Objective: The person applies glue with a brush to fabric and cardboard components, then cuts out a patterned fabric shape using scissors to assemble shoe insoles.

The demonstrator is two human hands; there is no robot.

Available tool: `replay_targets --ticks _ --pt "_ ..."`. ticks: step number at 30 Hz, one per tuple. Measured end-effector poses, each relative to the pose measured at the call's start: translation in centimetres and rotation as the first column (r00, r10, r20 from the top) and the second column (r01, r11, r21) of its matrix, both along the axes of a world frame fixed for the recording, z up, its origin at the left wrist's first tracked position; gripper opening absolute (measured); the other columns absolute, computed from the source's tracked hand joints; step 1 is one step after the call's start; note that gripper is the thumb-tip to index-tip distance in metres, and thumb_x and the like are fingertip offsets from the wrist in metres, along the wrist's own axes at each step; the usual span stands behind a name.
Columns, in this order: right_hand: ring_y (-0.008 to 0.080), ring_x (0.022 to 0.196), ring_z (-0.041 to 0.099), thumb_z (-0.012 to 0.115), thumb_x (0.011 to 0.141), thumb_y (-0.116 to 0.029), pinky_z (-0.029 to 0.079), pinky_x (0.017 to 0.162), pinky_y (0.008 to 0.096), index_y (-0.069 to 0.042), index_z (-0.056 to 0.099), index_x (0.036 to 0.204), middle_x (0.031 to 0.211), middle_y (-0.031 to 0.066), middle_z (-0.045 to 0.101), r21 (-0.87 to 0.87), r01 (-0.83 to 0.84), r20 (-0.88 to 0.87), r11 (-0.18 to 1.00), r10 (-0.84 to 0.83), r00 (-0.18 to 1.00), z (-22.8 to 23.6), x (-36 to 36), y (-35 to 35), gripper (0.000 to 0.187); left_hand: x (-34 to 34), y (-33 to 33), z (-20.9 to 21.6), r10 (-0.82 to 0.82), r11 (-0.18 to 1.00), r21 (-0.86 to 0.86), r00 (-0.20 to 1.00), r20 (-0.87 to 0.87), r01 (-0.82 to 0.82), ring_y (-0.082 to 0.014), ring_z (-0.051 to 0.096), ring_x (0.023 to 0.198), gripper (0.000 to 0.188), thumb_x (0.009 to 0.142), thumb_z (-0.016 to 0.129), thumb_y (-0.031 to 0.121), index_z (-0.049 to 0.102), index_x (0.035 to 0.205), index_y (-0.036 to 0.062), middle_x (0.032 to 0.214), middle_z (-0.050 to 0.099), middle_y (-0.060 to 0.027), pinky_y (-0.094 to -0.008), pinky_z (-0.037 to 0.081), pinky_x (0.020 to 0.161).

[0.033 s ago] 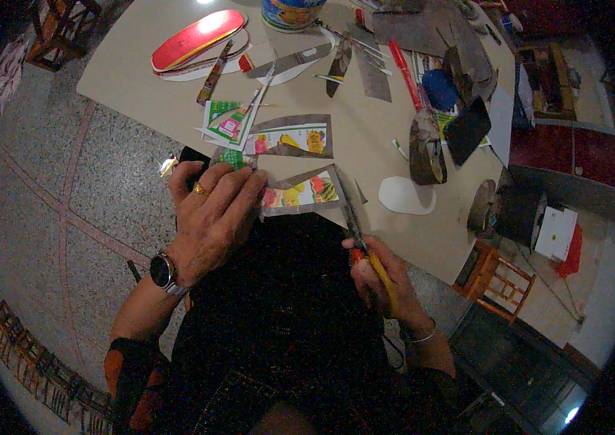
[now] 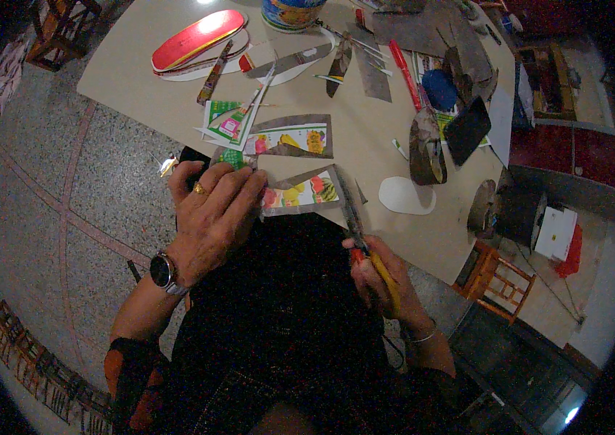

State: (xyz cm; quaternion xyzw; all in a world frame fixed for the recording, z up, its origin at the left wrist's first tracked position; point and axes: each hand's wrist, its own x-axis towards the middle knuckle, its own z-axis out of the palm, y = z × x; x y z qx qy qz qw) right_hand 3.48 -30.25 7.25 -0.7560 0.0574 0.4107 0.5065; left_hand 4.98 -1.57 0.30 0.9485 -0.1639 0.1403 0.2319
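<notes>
My right hand [image 2: 378, 281] is closed around the handles of a pair of scissors [image 2: 352, 214], which have red and yellow grips and dark blades. The blades lie along the right end of a curved, two-armed cut piece [image 2: 289, 196], grey-edged and printed with colourful fruit. My left hand [image 2: 213, 203], with a ring and a watch, curls its fingers over the left bend of this piece at the table's front edge. The left thumb's hold is partly hidden. The piece's other arm [image 2: 293, 138] lies farther back on the table, next to green printed scraps [image 2: 228, 123].
On the pale table [image 2: 141, 80] lie a red shoe-sole shape [image 2: 199, 40], a white oval [image 2: 407, 196], a red marker [image 2: 403, 65], a roll of brown tape [image 2: 428, 152] and a dark phone [image 2: 468, 130]. A printed bucket [image 2: 291, 13] stands at the back. A wooden chair [image 2: 496, 283] is at the right.
</notes>
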Motion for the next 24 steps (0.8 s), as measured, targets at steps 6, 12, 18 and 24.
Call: replay_targets --ticks 6,12,18,24 --pt "0.0058 0.049 0.042 0.047 0.100 -0.032 0.036 0.045 0.0204 -0.005 0.047 0.129 0.068 -0.0010 0.049 0.028 0.013 -0.025 1.000 -0.012 1.000 -0.04 0.24 -0.17 0.039 0.34 0.01 0.37 -0.012 1.000 0.001 0.999 0.032 0.012 -0.0198 0.060 0.099 0.036 0.074 0.071 0.009 0.067 0.110 0.0078 0.105 0.066 -0.0047 -0.0440 0.034 0.094" --pt "0.0052 0.052 0.043 0.049 0.099 -0.032 0.036 0.047 0.0204 -0.005 0.048 0.128 0.069 -0.0018 0.049 0.024 0.020 -0.047 1.000 -0.019 0.999 0.07 0.47 -0.20 0.039 0.19 0.08 0.27 -0.010 1.000 -0.006 1.000 0.028 0.010 -0.0202 0.060 0.099 0.036 0.074 0.071 0.010 0.066 0.110 0.0077 0.105 0.066 -0.0046 -0.0441 0.034 0.094" --pt "0.0033 0.053 0.041 0.051 0.099 -0.031 0.034 0.047 0.0192 -0.007 0.049 0.128 0.070 -0.0030 0.048 -0.022 -0.028 0.013 0.999 0.029 1.000 -0.35 0.32 -0.67 0.038 0.21 -0.02 -0.06 -0.010 1.000 -0.012 0.999 0.049 0.011 -0.0200 0.060 0.099 0.036 0.074 0.071 0.009 0.066 0.110 0.0074 0.105 0.065 -0.0046 -0.0437 0.034 0.093" --pt "0.0049 0.051 0.043 0.046 0.100 -0.032 0.035 0.045 0.0198 -0.005 0.049 0.127 0.071 -0.0008 0.051 0.069 0.104 -0.154 0.992 -0.093 0.984 0.20 0.28 -0.61 0.038 0.20 0.06 0.23 -0.019 1.000 -0.018 0.998 0.058 0.020 -0.0199 0.060 0.098 0.037 0.073 0.070 0.008 0.066 0.110 0.0074 0.105 0.065 -0.0048 -0.0423 0.034 0.092"
